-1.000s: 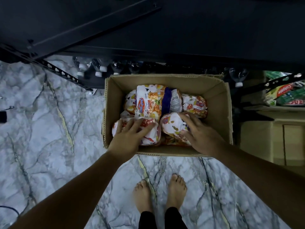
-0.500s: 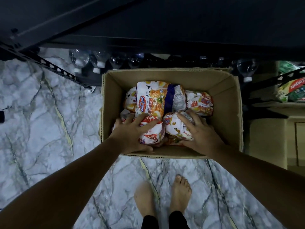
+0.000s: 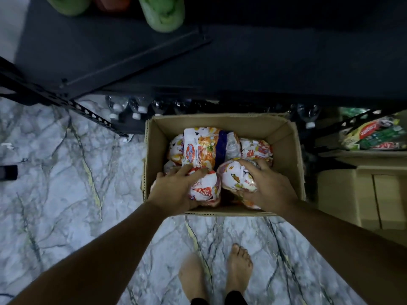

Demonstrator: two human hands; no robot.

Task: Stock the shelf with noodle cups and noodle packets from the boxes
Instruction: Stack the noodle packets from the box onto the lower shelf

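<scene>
The left hand curls over the near-left packet and the right hand over the near-right packet, both lying in the box on the floor below the shelf, likely to lift two at once.

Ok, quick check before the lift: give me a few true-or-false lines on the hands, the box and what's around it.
1. The left hand grips the front-left noodle bundle and the right hand grips the front-right noodle bundle. True.
2. The cardboard box sits up on a table. False: it stands on the marble floor, in front of the dark shelf.
3. Only the two gripped bundles are in the box. False: more noodle bundles lie behind them.
4. Clear bottles with white caps stand behind the box's left corner. True.
5. The person wears shoes. False: the feet are bare.
</scene>
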